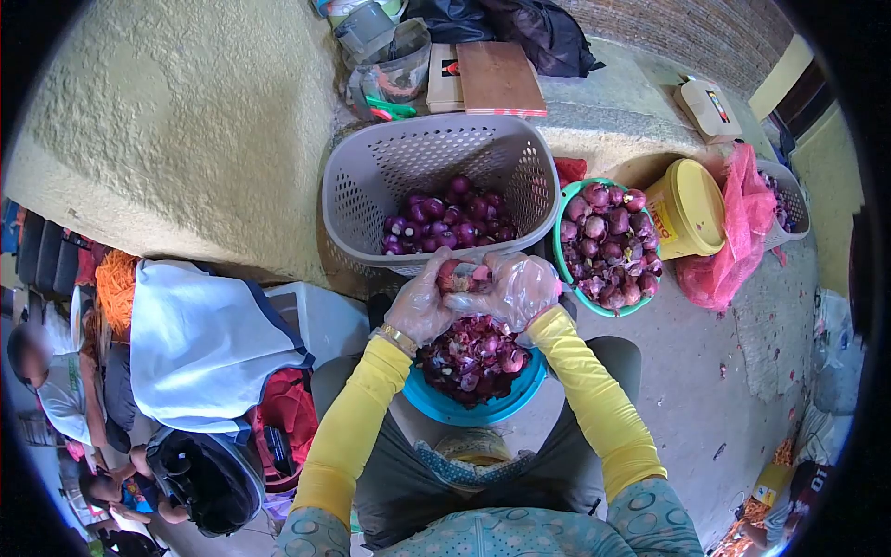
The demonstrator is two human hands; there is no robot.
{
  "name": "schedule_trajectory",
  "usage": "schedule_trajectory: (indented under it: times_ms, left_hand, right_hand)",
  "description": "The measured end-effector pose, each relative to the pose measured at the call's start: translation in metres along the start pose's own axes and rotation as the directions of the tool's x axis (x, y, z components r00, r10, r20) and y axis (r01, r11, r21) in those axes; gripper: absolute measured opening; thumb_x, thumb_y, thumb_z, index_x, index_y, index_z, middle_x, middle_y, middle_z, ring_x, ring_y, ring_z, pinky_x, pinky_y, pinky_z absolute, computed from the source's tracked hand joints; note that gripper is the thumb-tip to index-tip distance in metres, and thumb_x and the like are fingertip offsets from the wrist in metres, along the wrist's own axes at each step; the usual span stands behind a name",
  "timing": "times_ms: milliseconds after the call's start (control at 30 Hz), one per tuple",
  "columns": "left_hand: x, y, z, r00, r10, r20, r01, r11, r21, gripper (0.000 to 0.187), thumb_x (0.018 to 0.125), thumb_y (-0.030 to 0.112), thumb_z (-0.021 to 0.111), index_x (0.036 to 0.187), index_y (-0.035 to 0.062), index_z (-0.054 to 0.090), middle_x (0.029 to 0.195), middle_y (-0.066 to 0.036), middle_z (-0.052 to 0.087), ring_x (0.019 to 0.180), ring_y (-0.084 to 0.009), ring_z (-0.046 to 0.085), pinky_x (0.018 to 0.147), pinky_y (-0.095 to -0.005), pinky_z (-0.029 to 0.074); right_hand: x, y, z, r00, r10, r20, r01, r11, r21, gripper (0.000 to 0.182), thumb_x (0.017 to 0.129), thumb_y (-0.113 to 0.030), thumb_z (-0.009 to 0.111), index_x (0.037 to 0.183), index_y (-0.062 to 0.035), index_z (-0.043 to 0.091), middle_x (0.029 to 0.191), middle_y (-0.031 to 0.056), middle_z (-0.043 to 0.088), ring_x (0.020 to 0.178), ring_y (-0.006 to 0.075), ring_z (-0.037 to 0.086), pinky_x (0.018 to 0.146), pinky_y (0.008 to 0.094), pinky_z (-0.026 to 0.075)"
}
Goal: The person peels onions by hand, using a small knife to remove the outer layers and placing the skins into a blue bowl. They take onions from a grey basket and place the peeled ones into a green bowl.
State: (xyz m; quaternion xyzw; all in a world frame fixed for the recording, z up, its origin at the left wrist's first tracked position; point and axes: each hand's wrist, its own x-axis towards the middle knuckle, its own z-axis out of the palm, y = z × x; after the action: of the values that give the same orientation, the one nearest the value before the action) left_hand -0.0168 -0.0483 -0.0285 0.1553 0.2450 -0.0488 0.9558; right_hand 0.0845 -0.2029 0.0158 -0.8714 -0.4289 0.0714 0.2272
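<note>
A red onion (458,277) with part of its papery skin on it is between my two hands, which wear clear plastic gloves. My left hand (418,302) is wrapped round the onion's left side. Against its right side my right hand (520,286) is closed, thumb and fingers on the skin; whether it also holds a small tool is hidden. Directly below the hands stands a blue basin (529,385) heaped with onion skins (469,357). Beyond them is a grey perforated basket (348,200) holding shiny peeled onions (445,221).
At the right, a green-rimmed basin (560,251) holds unpeeled onions (608,243), beside a yellow bucket (703,206) and a pink mesh bag (729,251). Boards (501,79) lie on the ledge behind the basket. Leftward are a white-and-blue cloth (195,343) and other people.
</note>
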Motion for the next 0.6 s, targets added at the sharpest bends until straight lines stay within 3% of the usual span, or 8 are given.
schedule_trajectory:
  times_ms: [67, 267, 333, 433, 500, 600]
  left_hand:
    - [0.004, -0.003, -0.004, 0.999, 0.029, -0.035, -0.030, 0.999, -0.020, 0.043, 0.102, 0.041, 0.062, 0.116, 0.0009, 0.065, 0.109, -0.014, 0.070, 0.100, -0.0299, 0.069, 0.093, -0.0478, 0.058]
    - [0.010, -0.004, -0.017, 0.995, 0.093, 0.023, -0.091, 0.993, -0.071, 0.036, 0.103, 0.037, 0.062, 0.110, 0.0014, 0.065, 0.108, -0.013, 0.069, 0.098, -0.0259, 0.069, 0.091, -0.0423, 0.059]
    - [0.007, -0.008, -0.011, 0.971, 0.217, -0.098, -0.221, 0.975, -0.031, 0.035, 0.103, 0.037, 0.061, 0.107, 0.0019, 0.064, 0.107, -0.013, 0.069, 0.097, -0.0250, 0.069, 0.088, -0.0401, 0.060]
    - [0.004, -0.011, -0.002, 0.960, 0.248, -0.132, -0.259, 0.964, -0.067, 0.031, 0.103, 0.034, 0.062, 0.106, 0.0035, 0.064, 0.104, -0.012, 0.069, 0.094, -0.0247, 0.069, 0.086, -0.0407, 0.060]
    - [-0.002, -0.008, 0.008, 0.967, 0.237, -0.089, -0.240, 0.971, -0.020, 0.030, 0.102, 0.033, 0.062, 0.107, 0.0036, 0.064, 0.103, -0.011, 0.068, 0.095, -0.0246, 0.069, 0.085, -0.0402, 0.060]
    - [-0.007, 0.005, 0.015, 0.980, 0.197, -0.033, -0.194, 0.978, 0.075, 0.025, 0.101, 0.030, 0.063, 0.106, 0.0053, 0.063, 0.103, -0.009, 0.067, 0.095, -0.0242, 0.068, 0.085, -0.0424, 0.059]
  right_hand:
    - [0.001, 0.003, 0.008, 0.998, 0.041, 0.042, -0.040, 0.999, -0.013, 0.075, 0.066, -0.082, 0.073, 0.090, -0.0113, 0.076, 0.072, 0.0163, 0.070, 0.068, 0.0345, 0.072, 0.064, 0.0463, 0.056]
    - [-0.004, -0.001, 0.016, 0.999, 0.038, -0.034, -0.035, 0.995, 0.098, 0.069, 0.073, -0.077, 0.072, 0.099, -0.0136, 0.077, 0.082, 0.0192, 0.073, 0.075, 0.0387, 0.072, 0.069, 0.0489, 0.057]
    - [-0.003, -0.001, 0.019, 0.999, 0.029, -0.023, -0.026, 0.996, 0.090, 0.067, 0.074, -0.075, 0.072, 0.102, -0.0144, 0.077, 0.084, 0.0196, 0.074, 0.076, 0.0385, 0.072, 0.070, 0.0489, 0.057]
    - [-0.005, -0.002, 0.013, 1.000, 0.018, 0.002, -0.018, 0.993, 0.119, 0.063, 0.076, -0.072, 0.074, 0.106, -0.0158, 0.077, 0.087, 0.0196, 0.074, 0.078, 0.0381, 0.073, 0.071, 0.0484, 0.057]
    - [-0.004, -0.002, 0.006, 1.000, 0.014, 0.010, -0.016, 0.988, 0.154, 0.062, 0.076, -0.070, 0.075, 0.107, -0.0165, 0.077, 0.089, 0.0191, 0.074, 0.079, 0.0378, 0.073, 0.072, 0.0479, 0.057]
    - [-0.002, 0.005, 0.002, 0.994, -0.106, -0.033, 0.111, 0.954, 0.278, 0.062, 0.075, -0.070, 0.076, 0.109, -0.0180, 0.077, 0.088, 0.0163, 0.075, 0.080, 0.0375, 0.073, 0.073, 0.0474, 0.058]
